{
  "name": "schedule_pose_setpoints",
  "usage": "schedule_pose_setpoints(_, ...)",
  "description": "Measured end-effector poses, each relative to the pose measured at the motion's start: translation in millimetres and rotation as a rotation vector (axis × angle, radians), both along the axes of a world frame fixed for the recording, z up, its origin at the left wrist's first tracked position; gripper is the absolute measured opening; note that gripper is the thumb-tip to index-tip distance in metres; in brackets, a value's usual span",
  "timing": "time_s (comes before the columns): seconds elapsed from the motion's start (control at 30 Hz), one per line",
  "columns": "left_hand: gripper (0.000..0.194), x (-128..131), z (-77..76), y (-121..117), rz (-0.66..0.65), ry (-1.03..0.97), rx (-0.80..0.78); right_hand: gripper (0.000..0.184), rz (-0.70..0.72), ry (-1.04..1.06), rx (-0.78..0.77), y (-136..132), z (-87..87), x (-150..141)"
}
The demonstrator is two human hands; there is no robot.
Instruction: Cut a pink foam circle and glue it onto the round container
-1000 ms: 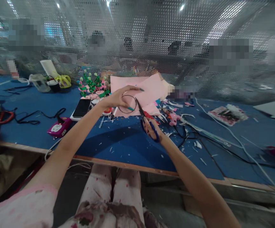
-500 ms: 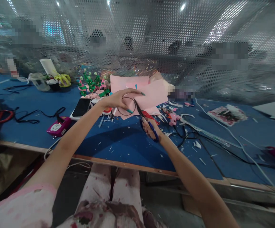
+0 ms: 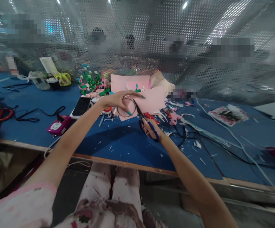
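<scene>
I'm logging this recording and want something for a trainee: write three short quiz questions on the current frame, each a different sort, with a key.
1. Open: What does the person's right hand hold?
2. True or false: The magenta plastic power socket sits closer to the front edge of the blue tabletop than the black-screened rectangular phone does.
3. Multiple choice: What colour is the thin, flat sheet extending beyond the left hand? A) green B) pink C) black

Key: 1. Dark-bladed scissors with blue handles. 2. True. 3. B.
</scene>
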State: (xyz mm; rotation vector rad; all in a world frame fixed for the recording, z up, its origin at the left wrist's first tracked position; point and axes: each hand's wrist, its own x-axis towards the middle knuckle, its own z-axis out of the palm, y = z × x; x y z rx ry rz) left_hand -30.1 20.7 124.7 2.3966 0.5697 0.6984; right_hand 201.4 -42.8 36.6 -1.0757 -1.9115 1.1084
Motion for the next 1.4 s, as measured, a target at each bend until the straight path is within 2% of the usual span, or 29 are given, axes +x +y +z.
schedule_pose_setpoints(0.1,0.066,0.2,-3.1,1.4,-0.016,-0.018,-0.031,0.059,0.019,0.045,-0.079,-0.3,-0.7,0.1)
schedule_pose_setpoints(0.37,0.066,-1.3,-5.5,6.1,-0.014,-0.062,-0.085,0.065,0.036,0.087,-0.146,-0.5,-3.1,0.1)
schedule_pose_setpoints(0.53,0.054,-4.9,-6.7,10.2,0.06,-0.169,-0.145,0.068,0.028,0.092,-0.163,-1.5,1.7,0.0)
schedule_pose_setpoints(0.63,0.057,-5.9,-6.0,11.0,0.121,-0.137,-0.117,0.067,0.03,0.083,-0.187,-1.2,2.3,0.5)
schedule_pose_setpoints(0.8,0.059,-2.2,-1.8,4.2,0.145,-0.093,-0.111,0.067,0.049,0.079,-0.212,0.2,-0.5,2.7)
schedule_pose_setpoints(1.0,0.057,5.0,-2.7,-3.9,0.15,-0.094,-0.18,0.063,0.053,0.084,-0.211,1.0,-4.4,3.9)
schedule_pose_setpoints(1.17,0.055,5.3,-5.2,-3.3,0.136,-0.091,-0.213,0.064,0.064,0.078,-0.209,-0.6,-0.9,4.9)
schedule_pose_setpoints(1.4,0.055,3.6,-6.9,0.0,0.049,-0.109,-0.245,0.063,0.089,0.062,-0.185,-3.8,5.7,7.4)
